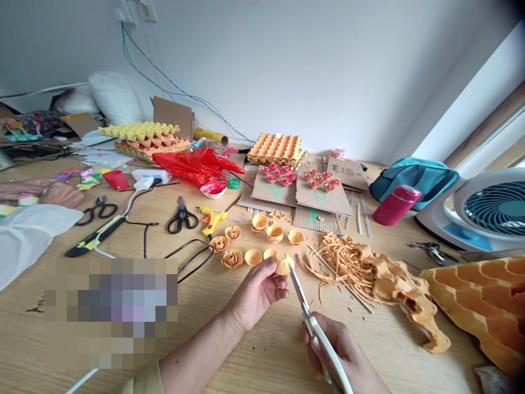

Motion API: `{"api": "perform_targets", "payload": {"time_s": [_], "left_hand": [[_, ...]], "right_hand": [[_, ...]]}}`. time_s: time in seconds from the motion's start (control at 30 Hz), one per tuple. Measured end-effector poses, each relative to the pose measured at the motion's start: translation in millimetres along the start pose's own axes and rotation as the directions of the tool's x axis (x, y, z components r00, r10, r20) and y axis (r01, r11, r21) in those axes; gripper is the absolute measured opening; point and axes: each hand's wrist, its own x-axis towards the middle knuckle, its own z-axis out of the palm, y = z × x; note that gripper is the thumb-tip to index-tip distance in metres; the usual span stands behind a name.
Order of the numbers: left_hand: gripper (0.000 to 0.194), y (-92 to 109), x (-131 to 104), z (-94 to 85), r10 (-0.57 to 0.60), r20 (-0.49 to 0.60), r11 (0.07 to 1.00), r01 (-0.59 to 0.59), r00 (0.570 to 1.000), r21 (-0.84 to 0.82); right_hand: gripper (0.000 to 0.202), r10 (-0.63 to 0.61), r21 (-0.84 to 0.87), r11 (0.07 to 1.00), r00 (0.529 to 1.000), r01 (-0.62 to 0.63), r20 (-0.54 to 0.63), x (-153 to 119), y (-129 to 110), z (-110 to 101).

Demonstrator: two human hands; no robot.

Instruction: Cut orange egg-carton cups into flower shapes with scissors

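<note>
The right hand (pixel 338 343) grips scissors (pixel 302 298) at a cup (pixel 283 266) the left hand (pixel 256 295) pinches. We find three orange roses (pixel 232 259) formed; loose cups (pixel 253 258) seem unfinished.

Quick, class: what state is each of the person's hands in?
Left hand: closed, holding a small orange cup.
Right hand: closed, gripping white-handled scissors.

A patch of coarse squares (pixel 110 312) covers part of the table (pixel 213 323) at the front left, so what lies under it cannot be told. The left hand (pixel 256 293) hides some of the small orange cup (pixel 283 265) which it holds, and the right hand (pixel 340 345) covers a part of the scissors (pixel 302 298), whose handle is cut by the lower edge. The fan (pixel 498 205) and the large egg tray (pixel 463 298) both pass out at the right edge, while another person's arm (pixel 18 191) is cut by the left one.
</note>
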Motion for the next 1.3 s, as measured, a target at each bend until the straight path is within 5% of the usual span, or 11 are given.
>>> {"api": "perform_targets", "payload": {"time_s": [0.47,1.3], "left_hand": [[0.028,-11,-6,1.4,0.065,-0.017,0.976,-0.060,0.998,0.207],[0.030,-11,-8,6.8,0.131,-0.068,0.963,-0.111,0.989,0.247]], "right_hand": [[0.055,-0.063,-0.193,0.980,0.996,0.051,-0.058,1,10,-1],[0.055,-0.104,-0.258,0.962,0.994,0.089,-0.045,3,15,-4]]}}
